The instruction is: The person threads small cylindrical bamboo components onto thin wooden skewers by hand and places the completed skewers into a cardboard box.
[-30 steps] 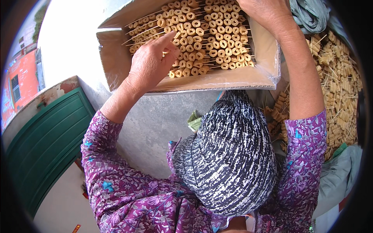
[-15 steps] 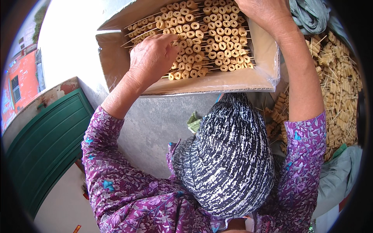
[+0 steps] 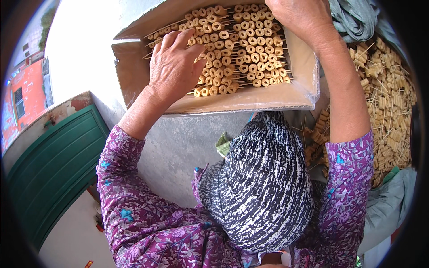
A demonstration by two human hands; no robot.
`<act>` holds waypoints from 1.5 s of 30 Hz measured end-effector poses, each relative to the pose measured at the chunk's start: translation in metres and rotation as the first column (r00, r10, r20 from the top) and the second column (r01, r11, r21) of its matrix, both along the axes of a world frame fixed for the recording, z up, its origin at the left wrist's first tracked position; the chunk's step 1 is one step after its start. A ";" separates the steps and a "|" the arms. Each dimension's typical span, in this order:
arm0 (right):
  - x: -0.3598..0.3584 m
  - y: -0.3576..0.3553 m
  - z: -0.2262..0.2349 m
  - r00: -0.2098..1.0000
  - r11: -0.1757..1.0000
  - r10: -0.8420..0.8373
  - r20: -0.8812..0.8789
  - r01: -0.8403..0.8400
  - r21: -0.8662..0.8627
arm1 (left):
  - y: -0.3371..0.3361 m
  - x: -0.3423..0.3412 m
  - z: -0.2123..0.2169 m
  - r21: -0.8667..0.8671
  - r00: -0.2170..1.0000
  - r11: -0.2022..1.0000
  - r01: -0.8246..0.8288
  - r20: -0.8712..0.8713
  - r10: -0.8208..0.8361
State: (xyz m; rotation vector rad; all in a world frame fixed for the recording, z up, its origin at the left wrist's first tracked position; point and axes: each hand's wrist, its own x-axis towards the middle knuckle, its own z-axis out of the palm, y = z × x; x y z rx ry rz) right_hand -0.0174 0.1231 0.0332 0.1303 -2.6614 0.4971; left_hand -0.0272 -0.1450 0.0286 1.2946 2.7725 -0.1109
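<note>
My left hand [image 3: 174,64] lies over the left part of an open cardboard box [image 3: 214,105], its fingers apart and resting on or just above skewers of ring-shaped, golden-brown food [image 3: 219,58]. I see nothing held in that hand. The skewers lie in rows in the box, their thin sticks poking out sideways and the rings' hollow ends facing up. At the box's far right corner is my right hand [image 3: 304,18]; the upper picture edge cuts off its fingers, so its grip does not show.
To the right, a big heap of loose skewers [image 3: 386,107] lies in a grey-green sack [image 3: 389,205]. A green panel [image 3: 58,156] stands at the left. Below the box, my patterned black-and-white apron or lap covering [image 3: 263,187] bulges over the grey floor [image 3: 170,152].
The fingers of my left hand have straightened and shifted slightly up and left over the skewers. My right hand has moved a little left along the box's far side.
</note>
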 end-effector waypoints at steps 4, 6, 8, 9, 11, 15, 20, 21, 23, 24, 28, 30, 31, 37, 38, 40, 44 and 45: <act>0.002 -0.003 0.004 1.000 1.000 -0.007 0.012 0.007 0.007 | -0.002 -0.006 0.000 0.062 1.000 0.998 -0.011 0.010 0.011; 0.002 -0.002 0.005 1.000 1.000 -0.008 0.018 0.008 0.010 | 0.002 -0.012 0.000 0.106 1.000 0.994 -0.009 -0.002 0.010; 0.000 0.002 0.001 1.000 1.000 -0.006 0.022 0.005 0.024 | 0.010 -0.021 0.002 0.141 1.000 0.990 -0.002 -0.013 0.004; 0.000 0.002 0.000 1.000 1.000 -0.002 0.026 0.002 0.017 | 0.012 -0.025 0.000 0.137 0.999 0.990 0.016 -0.037 -0.011; 0.000 0.003 -0.001 0.999 1.000 0.002 0.034 -0.002 0.002 | 0.015 -0.030 -0.007 0.107 0.998 0.994 0.007 -0.056 -0.001; -0.002 0.004 -0.006 0.996 0.997 0.051 -0.075 -0.055 -0.051 | 0.018 -0.038 -0.012 0.106 0.999 0.994 -0.037 -0.009 0.038; 0.001 0.004 -0.003 1.000 0.997 0.019 -0.001 -0.019 -0.068 | 0.017 -0.041 0.011 0.356 0.990 0.934 0.034 -0.139 0.017; 0.003 0.003 0.000 1.000 0.996 0.010 0.016 -0.008 -0.087 | 0.013 -0.046 0.018 0.414 0.984 0.909 0.049 -0.177 0.027; 0.005 0.003 0.005 0.999 0.995 0.009 0.044 -0.005 -0.100 | -0.001 -0.061 0.029 0.503 0.969 0.861 -0.075 -0.167 0.182; 0.005 0.004 0.007 1.000 0.995 -0.007 -0.026 0.005 -0.104 | -0.012 -0.074 0.034 0.534 0.941 0.843 -0.066 -0.246 0.231; 0.001 0.000 -0.001 0.999 0.999 -0.052 0.007 0.052 -0.002 | -0.072 -0.102 0.058 0.431 0.773 0.670 -0.604 0.113 0.624; 0.000 0.003 -0.008 0.999 0.998 -0.052 0.008 0.052 -0.038 | -0.090 -0.097 0.050 0.388 0.593 0.448 -0.806 0.516 0.618; -0.001 0.001 -0.010 0.998 0.998 -0.048 0.028 0.048 -0.033 | -0.111 -0.096 0.041 0.340 0.536 0.422 -0.841 0.635 0.556; 0.003 0.001 -0.004 0.993 0.997 -0.077 0.084 0.076 0.016 | -0.151 -0.105 0.018 0.144 0.191 0.131 -0.981 0.845 0.499; 0.005 0.001 -0.003 0.993 0.997 -0.078 0.091 0.077 0.015 | -0.158 -0.110 0.011 0.148 0.227 0.211 -0.966 0.876 0.425; 0.005 -0.002 0.000 0.992 0.997 -0.076 0.098 0.076 0.005 | -0.170 -0.119 0.011 0.182 0.290 0.364 -0.914 0.918 0.269; 0.011 0.000 -0.004 0.991 0.996 -0.095 0.092 0.094 0.012 | -0.162 -0.109 0.011 0.176 0.181 0.060 -0.983 0.980 0.083; 0.013 0.001 -0.002 0.990 0.995 -0.103 0.100 0.101 0.023 | -0.161 -0.111 0.010 0.127 0.126 0.041 -0.991 0.992 -0.022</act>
